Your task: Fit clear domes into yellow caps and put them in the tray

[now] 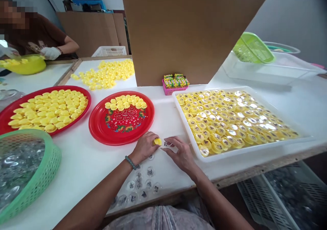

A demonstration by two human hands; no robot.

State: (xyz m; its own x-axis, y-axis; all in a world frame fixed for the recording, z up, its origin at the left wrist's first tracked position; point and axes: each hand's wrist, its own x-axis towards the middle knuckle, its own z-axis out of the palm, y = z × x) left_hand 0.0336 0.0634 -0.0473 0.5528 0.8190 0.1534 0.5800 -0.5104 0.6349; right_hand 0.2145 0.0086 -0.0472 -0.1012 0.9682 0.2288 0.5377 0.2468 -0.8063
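Observation:
My left hand (145, 146) is closed on a small yellow cap (157, 141), held just above the white table (81, 162) in front of a red plate (102, 127) that carries a row of yellow caps. My right hand (180, 154) lies beside it with fingers curled toward a small clear piece (166, 143) on the table; I cannot tell whether it grips it. Several clear round pieces (139, 185) lie under my left wrist. A white tray (190, 134) full of finished yellow caps sits to the right.
A second red plate (5, 116) piled with yellow caps and a green basket (43, 175) of clear pieces are at left. Loose yellow caps (107, 74) lie farther back. A cardboard panel (189, 32) stands behind a pink basket (175, 90). A person's gloved hand (51, 52) works at far left.

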